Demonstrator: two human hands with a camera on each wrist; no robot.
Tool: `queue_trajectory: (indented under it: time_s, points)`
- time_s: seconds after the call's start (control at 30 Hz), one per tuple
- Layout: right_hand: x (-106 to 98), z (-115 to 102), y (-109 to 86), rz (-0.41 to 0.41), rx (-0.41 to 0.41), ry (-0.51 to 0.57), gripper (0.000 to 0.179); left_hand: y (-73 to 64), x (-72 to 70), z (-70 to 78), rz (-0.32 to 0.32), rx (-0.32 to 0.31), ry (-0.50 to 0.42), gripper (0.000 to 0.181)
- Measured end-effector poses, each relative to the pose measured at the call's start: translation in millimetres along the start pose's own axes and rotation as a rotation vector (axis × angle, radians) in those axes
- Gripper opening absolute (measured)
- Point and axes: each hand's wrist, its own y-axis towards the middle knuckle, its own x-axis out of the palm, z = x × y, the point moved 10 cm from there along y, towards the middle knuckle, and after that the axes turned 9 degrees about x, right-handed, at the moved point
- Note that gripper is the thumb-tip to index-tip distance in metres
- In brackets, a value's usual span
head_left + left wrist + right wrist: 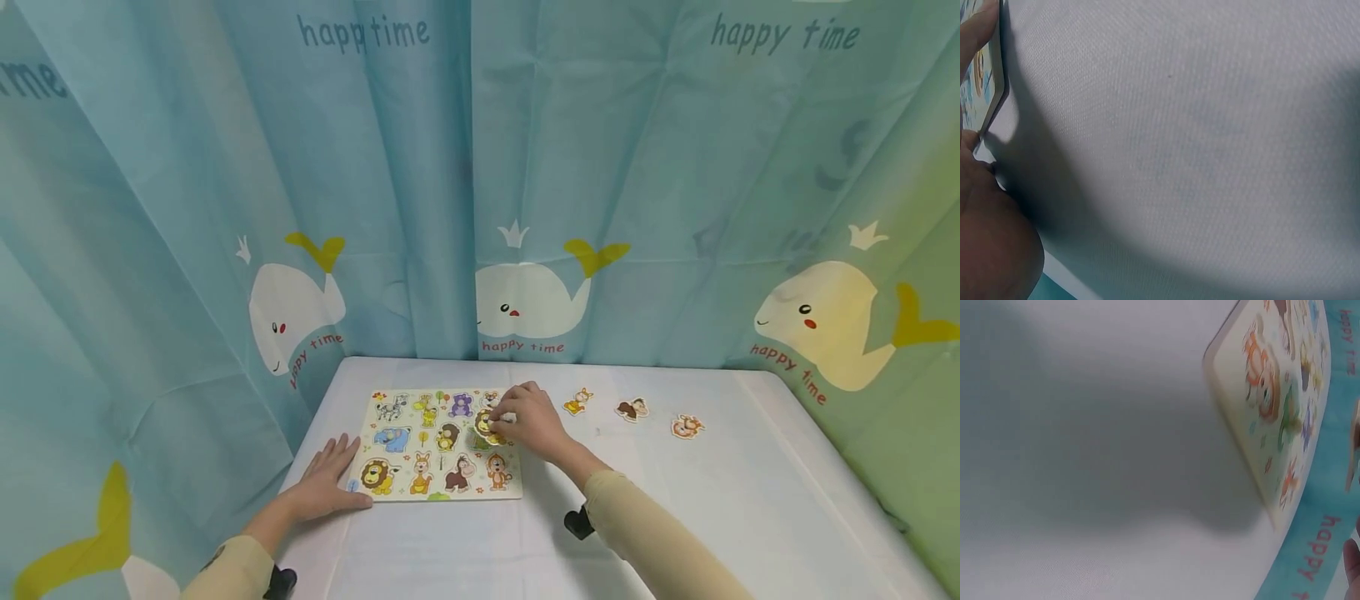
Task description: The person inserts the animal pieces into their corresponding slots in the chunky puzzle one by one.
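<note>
A wooden animal puzzle board (pixel 442 497) lies on the table, printed with a zebra, giraffe, elephant, lion and other animals. At its left edge rests my left hand (pixel 324 482), fingers spread, the thumb at the near-left corner; the left wrist view shows part of this hand (pixel 997 237) beside the board's edge (pixel 999 75). My right hand (pixel 534 421) pinches a lion puzzle piece (pixel 483 423) above the board's right side, partly covering a green picture. In the right wrist view, fingertips (pixel 1352 565) and a sliver of the piece (pixel 1354 447) show at the right border, above the board (pixel 1232 381).
To the right of the board lie three loose pieces: a kangaroo (pixel 577 402), a dark brown animal (pixel 632 409) and an orange animal (pixel 687 427). The white-covered table (pixel 675 508) meets a blue curtain (pixel 435 208) with whale prints along its back.
</note>
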Motion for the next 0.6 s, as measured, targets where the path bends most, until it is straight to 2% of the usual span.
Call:
queue_trajectory:
  time_s: [0.23, 0.43, 0.6]
  points:
    - [13, -26, 4.3, -0.014, -0.031, -0.012, 0.007, 0.8, -0.9, -3.0, -0.007, -0.004, -0.005, 0.118]
    - [33, -46, 8.2, -0.053, -0.039, -0.043, 0.008, 0.0, 1.2, -4.1, 0.000, -0.009, 0.001, 0.117]
    - [49, -65, 9.3, -0.046, -0.084, -0.094, 0.008, -0.9, 2.3, -4.2, 0.004, -0.006, -0.001, 0.117]
